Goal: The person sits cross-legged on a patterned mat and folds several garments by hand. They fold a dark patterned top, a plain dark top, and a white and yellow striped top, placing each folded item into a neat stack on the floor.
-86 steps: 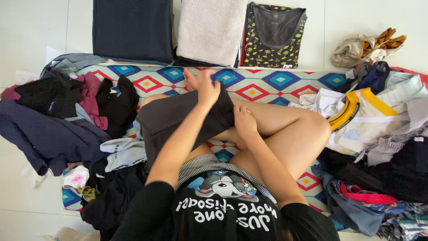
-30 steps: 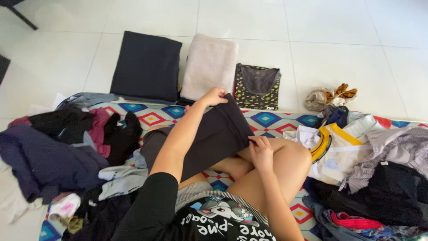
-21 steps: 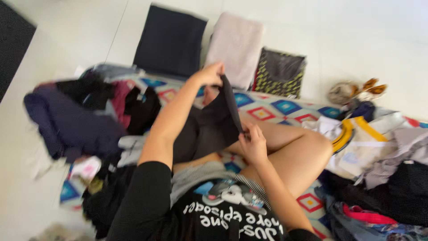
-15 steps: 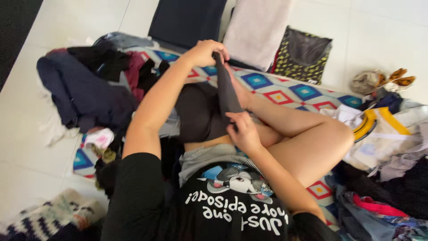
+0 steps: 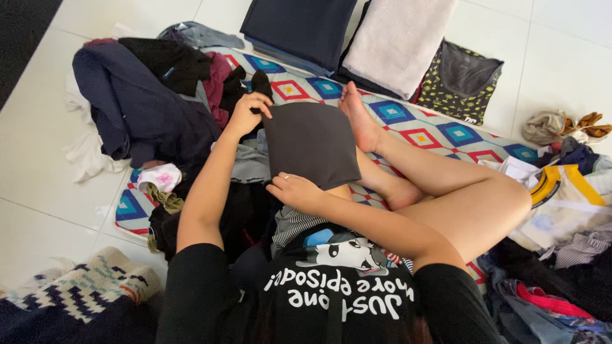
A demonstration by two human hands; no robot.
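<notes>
left hand (image 5: 247, 113) pinched far corner of folded dark gray garment (image 5: 311, 144) on my lap | right hand (image 5: 297, 191) lay flat, open, on near edge | risk: fold could've slid off my knee, tbh

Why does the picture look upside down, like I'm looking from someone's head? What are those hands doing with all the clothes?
The camera sits on a person's head and looks down, so you see their own arms, legs and shirt from above. There is only this one view. The person sits on a patterned mat on a white tile floor. The left hand grips the top corner of a folded dark cloth, and the right hand rests on its bottom edge. Beyond the mat lie three folded things: a navy one, a beige towel and a dark top with yellow print. Loose clothes are heaped on both sides, dark ones on the left and a white and yellow shirt on the right.
</notes>
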